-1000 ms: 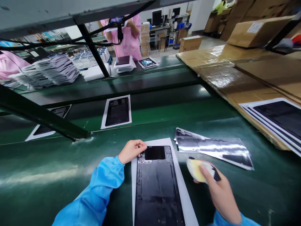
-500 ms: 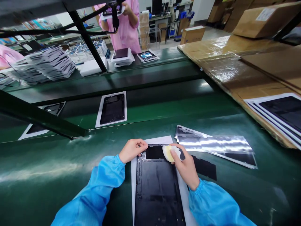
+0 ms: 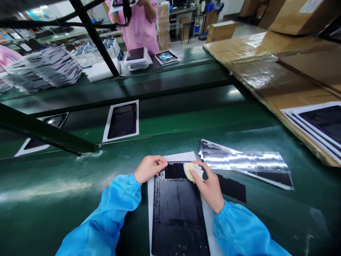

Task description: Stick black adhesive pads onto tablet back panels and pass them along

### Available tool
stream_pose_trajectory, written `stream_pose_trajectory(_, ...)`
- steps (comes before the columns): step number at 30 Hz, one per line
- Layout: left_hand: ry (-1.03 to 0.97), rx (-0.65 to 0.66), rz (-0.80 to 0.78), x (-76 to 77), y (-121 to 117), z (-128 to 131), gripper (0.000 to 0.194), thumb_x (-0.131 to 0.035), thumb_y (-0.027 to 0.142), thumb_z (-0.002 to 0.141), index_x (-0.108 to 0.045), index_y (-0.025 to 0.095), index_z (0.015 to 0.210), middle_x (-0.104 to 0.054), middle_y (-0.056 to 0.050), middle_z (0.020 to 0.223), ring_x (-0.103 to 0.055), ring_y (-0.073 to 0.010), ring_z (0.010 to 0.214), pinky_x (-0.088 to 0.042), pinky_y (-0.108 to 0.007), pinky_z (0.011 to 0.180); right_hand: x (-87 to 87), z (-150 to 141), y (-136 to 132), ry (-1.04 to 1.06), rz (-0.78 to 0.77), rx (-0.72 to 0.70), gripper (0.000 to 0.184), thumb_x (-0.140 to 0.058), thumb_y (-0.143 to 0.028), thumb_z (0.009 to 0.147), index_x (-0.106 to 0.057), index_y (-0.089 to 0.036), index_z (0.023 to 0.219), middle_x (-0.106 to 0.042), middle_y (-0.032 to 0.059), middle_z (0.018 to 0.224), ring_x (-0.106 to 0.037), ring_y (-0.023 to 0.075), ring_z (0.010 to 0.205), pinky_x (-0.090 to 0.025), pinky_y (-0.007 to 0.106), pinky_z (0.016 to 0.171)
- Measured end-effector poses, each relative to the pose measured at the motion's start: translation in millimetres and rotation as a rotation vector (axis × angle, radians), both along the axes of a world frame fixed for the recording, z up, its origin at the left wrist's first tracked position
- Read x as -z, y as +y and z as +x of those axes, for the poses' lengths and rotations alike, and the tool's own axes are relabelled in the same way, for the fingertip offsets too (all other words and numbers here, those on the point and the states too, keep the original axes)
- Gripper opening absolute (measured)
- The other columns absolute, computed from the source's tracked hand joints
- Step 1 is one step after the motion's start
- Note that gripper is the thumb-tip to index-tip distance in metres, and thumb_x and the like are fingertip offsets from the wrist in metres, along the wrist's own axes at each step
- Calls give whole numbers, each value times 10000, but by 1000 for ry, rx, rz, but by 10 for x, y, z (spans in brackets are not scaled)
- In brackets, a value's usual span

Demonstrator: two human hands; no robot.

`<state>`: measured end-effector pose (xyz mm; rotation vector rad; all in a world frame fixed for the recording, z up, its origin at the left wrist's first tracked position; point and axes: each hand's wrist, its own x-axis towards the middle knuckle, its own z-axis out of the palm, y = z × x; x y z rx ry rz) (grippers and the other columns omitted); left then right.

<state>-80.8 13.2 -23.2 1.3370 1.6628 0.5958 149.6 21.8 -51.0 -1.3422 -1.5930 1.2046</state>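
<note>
A black tablet-like panel lies on a white sheet in front of me, its far end under both hands. Across that end is a black rectangular film. My left hand is closed at the film's upper left corner, thumb and fingertips pressed together; whether they grip its edge is hidden. Between the thumb and fingers of my right hand is a white and yellow pad, pressed on the film's right part. A loose black strip lies just right of that hand.
Shiny clear-backed strips lie right of the panel. Beyond, a green belt carries similar panels. A dark post slants in at left. Flat cardboard with stacked panels borders the right. A person in pink stands opposite.
My view has tipped slightly down. The panels on the belt have shifted a little left relative to the post. Both hands and the pad stay almost in place on the panel.
</note>
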Motion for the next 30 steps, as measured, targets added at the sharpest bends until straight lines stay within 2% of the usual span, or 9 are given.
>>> stream_pose_trajectory(2, 10, 6, -4, -7, 2, -1, 184, -586, 320, 782, -675, 161, 759, -629, 28, 577, -557, -92, 411, -416, -185, 467, -6, 1, -4, -27, 32, 3, 316, -564, -451, 859, -609, -197, 1042, -683, 32, 920, -599, 151, 567, -499, 237, 546)
stream_pose_trajectory(5, 15, 11, -11, -18, 3, -2, 179, -580, 309, 786, -676, 159, 766, -607, 35, 547, -551, -89, 409, -411, -182, 465, -14, 3, -11, -74, 60, -3, 322, -556, -450, 866, -607, -201, 1064, -681, 23, 933, -487, 100, 411, -450, 237, 495)
stream_pose_trajectory(8, 19, 8, -15, -30, 1, 3, 183, -578, 311, 785, -674, 158, 760, -586, 43, 519, -542, -86, 402, -411, -180, 465, -20, 1, -15, -109, 79, -13, 356, -547, -461, 867, -602, -199, 1102, -678, 32, 967, -402, 76, 346, -406, 245, 456)
stream_pose_trajectory(19, 79, 24, 34, 29, -10, 0, 196, -571, 339, 787, -680, 179, 756, -583, 50, 498, -542, -92, 394, -414, -186, 468, -32, -7, -27, -125, 78, -30, 335, -527, -462, 873, -613, -203, 1067, -686, 16, 795, -425, 104, 355, -380, 246, 437)
stream_pose_trajectory(30, 93, 24, 48, 19, -11, 4, 201, -570, 347, 793, -677, 182, 756, -581, 52, 496, -535, -91, 395, -401, -188, 472, -4, -24, -32, -179, 166, -54, 290, -502, -427, 901, -607, -206, 1057, -697, 1, 801, -518, 124, 391, -441, 253, 509)
